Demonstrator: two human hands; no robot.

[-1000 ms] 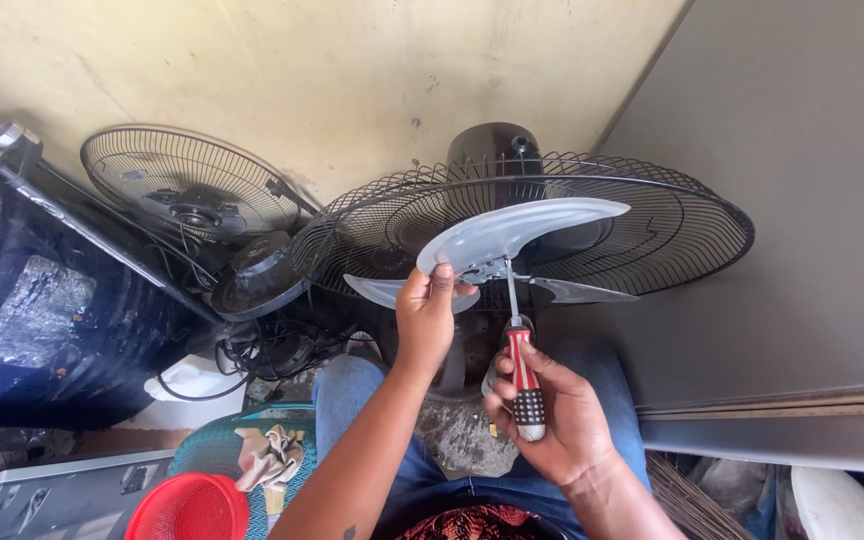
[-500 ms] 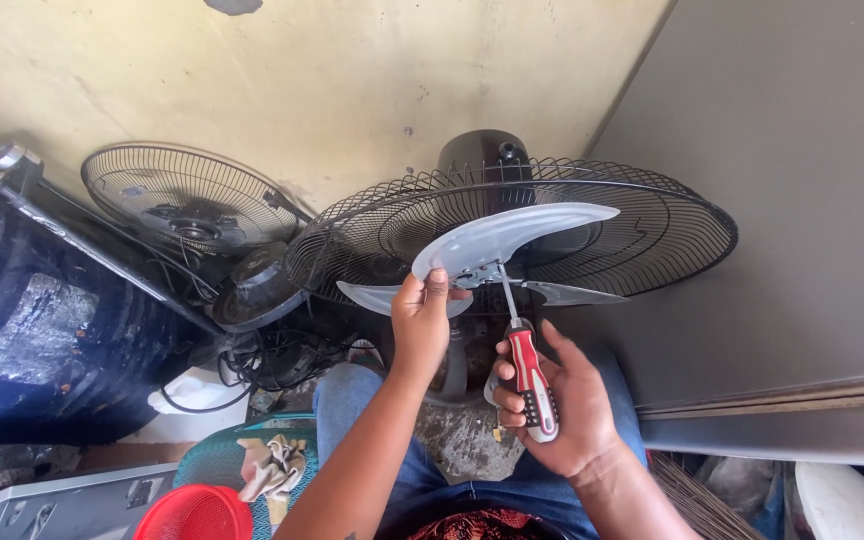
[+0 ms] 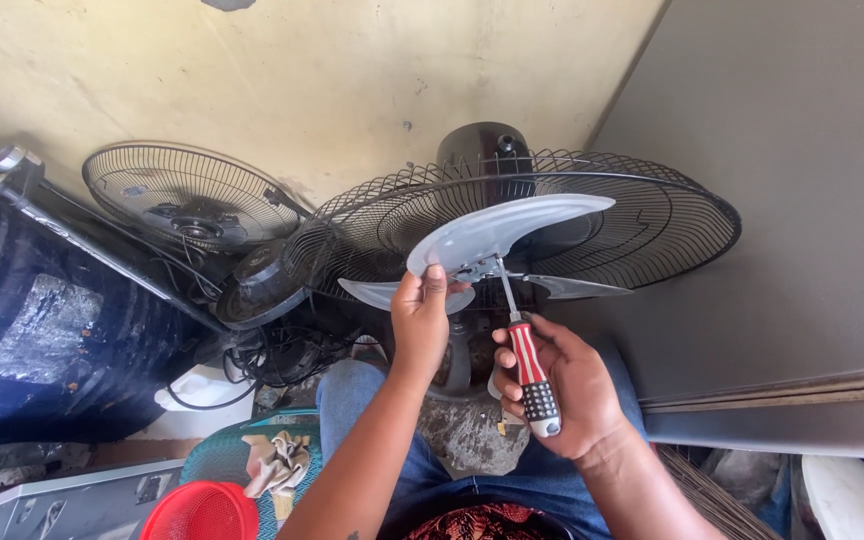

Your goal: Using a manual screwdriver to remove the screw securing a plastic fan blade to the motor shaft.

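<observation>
Two bare hands at work on a fan, seen from above by a head-worn camera. Left hand [image 3: 420, 325] just below centre, fingers [image 3: 434, 283] closed in a pinch on the lower edge of a pale grey fan blade [image 3: 497, 232]. Right hand [image 3: 562, 385] at about 5 o'clock from centre, fingers wrapped tight around the red-and-white striped handle of a screwdriver [image 3: 526, 365], metal shaft angled up toward 11 o'clock, tip meeting the blade hub just right of the left thumb. Blade assembly sitting in front of a black wire fan guard [image 3: 652, 225], tilted nearly flat, spreading from centre out toward 3 o'clock; black motor housing [image 3: 482, 148] rising behind it at 12 o'clock. Two further blades visible, one poking out at 9 o'clock of the hub, one at 3 o'clock.

At 10 o'clock, a second, smaller wire guard [image 3: 187, 195] leaning against a stained cream wall [image 3: 302, 80]. At 9 o'clock, a dark blue drum [image 3: 42, 320]. Tangle of black cables [image 3: 282, 350] between drum and fan. At 7 o'clock, a red plastic bowl [image 3: 202, 512] beside a crumpled rag [image 3: 277, 462]. Grey panel [image 3: 802, 200] filling the right side from 1 to 4 o'clock. Blue jeans [image 3: 492, 480] at 6 o'clock, under both forearms.
</observation>
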